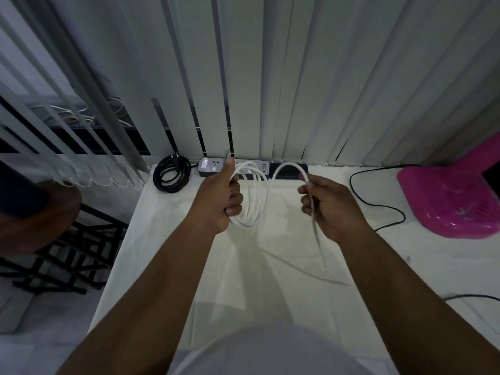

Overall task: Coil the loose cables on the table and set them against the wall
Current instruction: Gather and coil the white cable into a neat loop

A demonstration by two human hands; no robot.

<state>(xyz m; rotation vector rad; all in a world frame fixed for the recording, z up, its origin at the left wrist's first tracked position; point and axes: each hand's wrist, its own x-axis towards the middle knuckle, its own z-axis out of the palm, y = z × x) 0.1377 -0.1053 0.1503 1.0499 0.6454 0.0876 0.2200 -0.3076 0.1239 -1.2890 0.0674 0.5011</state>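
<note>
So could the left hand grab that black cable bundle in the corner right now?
Probably not yet. The left hand grips loops of the white cable, so it is busy. The black coil lies uncovered on the table, just left of that hand.

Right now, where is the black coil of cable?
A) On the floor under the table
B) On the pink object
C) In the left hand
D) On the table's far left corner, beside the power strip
D: the black coil lies on the table at its far left corner, just left of the power strip, while the left hand holds white cable loops.
</note>
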